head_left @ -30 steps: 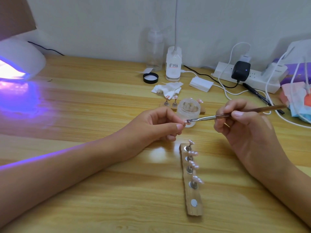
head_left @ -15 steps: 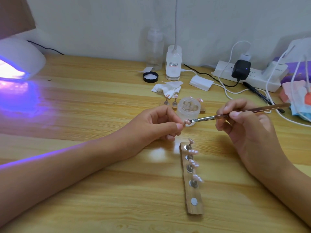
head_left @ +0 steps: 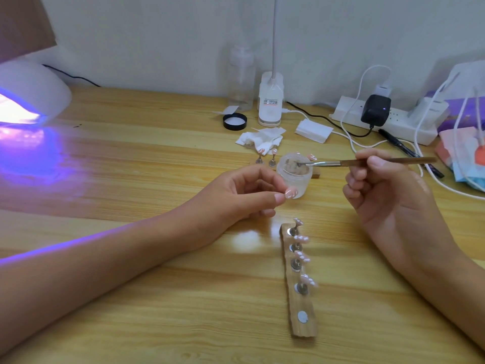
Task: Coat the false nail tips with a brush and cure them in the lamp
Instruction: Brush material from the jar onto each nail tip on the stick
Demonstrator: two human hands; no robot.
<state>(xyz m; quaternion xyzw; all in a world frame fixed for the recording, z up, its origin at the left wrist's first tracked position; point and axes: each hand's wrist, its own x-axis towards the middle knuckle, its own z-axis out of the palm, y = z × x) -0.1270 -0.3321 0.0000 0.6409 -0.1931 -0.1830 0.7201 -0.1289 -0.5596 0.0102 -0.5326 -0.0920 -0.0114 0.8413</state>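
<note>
Head view: the left hand (head_left: 236, 195) is in the middle of the frame. Its thumb and first finger pinch one pink nail tip (head_left: 291, 193). The tip is held up off the table (head_left: 131, 311), so the brush can reach all of it.

The right hand (head_left: 380, 190), at the middle right, grips the brush (head_left: 367, 162) like a pencil, with its fingers curled round the brown handle. The brush hairs dip into the little clear jar (head_left: 295, 174), just above the left hand's fingertips. I think the brush is picking up more coat. The jar sits close to both hands, so the trip from jar to nail is short.

Lower in the frame lies a wooden strip (head_left: 304, 331). Four more nail tips (head_left: 301, 239) stand on it on small pins, each apart from the next, so wet coats do not touch. One round silver spot (head_left: 302, 317) near the bottom end is bare. It is likely the home of the tip in the hand.

The lamp (head_left: 31, 93) glows purple in the upper left, well apart from the hands. It looks ready, but this tip is not yet cured.
</note>
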